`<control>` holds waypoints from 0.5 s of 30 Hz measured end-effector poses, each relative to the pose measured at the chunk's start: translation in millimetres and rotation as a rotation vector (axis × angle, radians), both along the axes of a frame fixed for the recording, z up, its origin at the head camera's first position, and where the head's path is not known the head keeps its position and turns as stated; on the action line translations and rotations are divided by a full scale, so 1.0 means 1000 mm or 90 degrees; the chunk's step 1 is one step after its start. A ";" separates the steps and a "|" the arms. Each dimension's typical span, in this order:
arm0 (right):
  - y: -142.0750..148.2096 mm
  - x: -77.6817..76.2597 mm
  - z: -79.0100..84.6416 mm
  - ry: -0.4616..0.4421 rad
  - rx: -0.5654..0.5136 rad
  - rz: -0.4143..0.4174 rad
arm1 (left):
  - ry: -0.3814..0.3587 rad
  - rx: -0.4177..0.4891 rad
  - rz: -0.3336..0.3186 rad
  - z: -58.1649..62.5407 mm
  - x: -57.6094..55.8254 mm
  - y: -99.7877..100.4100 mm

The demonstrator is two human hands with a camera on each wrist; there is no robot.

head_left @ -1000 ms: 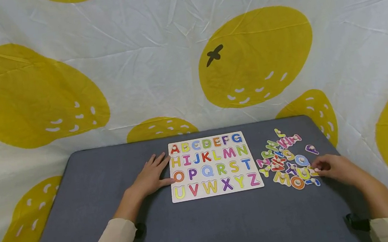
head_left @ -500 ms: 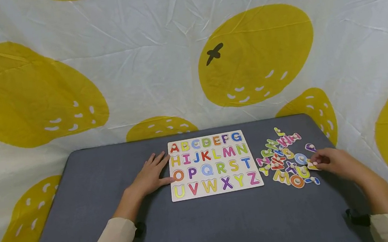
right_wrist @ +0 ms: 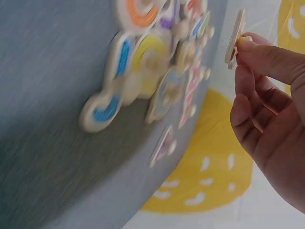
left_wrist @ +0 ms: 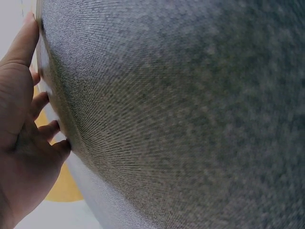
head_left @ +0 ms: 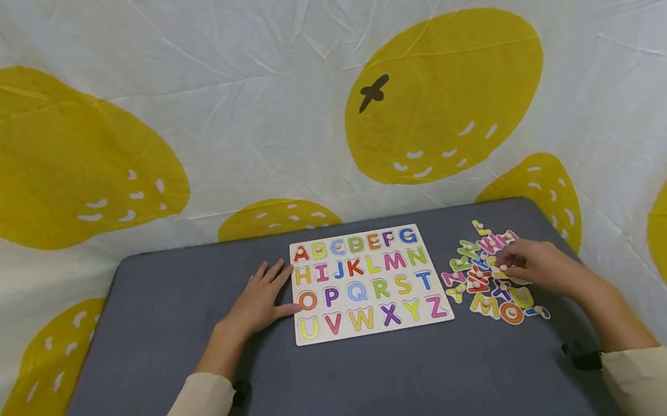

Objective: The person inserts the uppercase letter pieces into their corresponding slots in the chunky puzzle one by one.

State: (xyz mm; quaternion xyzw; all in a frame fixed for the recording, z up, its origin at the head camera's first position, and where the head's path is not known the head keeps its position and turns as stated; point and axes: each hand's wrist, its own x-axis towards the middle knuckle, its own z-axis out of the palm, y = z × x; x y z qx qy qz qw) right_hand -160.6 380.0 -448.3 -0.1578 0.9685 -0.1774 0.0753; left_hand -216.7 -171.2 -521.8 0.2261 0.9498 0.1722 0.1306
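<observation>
My left hand (head_left: 260, 302) lies with spread fingers at the left edge of the alphabet puzzle board (head_left: 374, 306), thumb and fingertips right at its rim. In the left wrist view the fingers (left_wrist: 39, 102) line that edge. My right hand (head_left: 540, 268) is over the heap of letter pieces, and its thumb and index finger pinch one letter puzzle piece (right_wrist: 235, 36) by its wooden knob. That piece is edge-on in the right wrist view, raised off the table, and its letter does not show. An orange O piece (head_left: 512, 313) and a blue J piece (right_wrist: 107, 107) lie below it in the heap.
The heap sits right of the board on a dark grey table (head_left: 358, 394); several pieces overlap. Knobbed pieces A to F fill the board's top row. A yellow L piece (head_left: 480, 227) lies at the heap's far end. Behind the table hangs a fruit-print cloth (head_left: 257, 105).
My right hand has lifted the pinched letter piece from the heap's right side and moved it left and away from me, over the heap. The left hand stays at the board's edge.
</observation>
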 end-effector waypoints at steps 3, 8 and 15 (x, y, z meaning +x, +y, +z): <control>-0.017 -0.009 0.003 0.009 -0.014 0.033 | -0.001 0.000 0.001 0.002 0.000 0.000; -0.048 -0.022 0.007 0.000 -0.045 0.076 | -0.001 -0.002 0.001 0.003 -0.001 0.000; -0.096 -0.040 0.004 -0.015 -0.050 0.117 | -0.007 0.001 -0.001 0.002 -0.001 0.000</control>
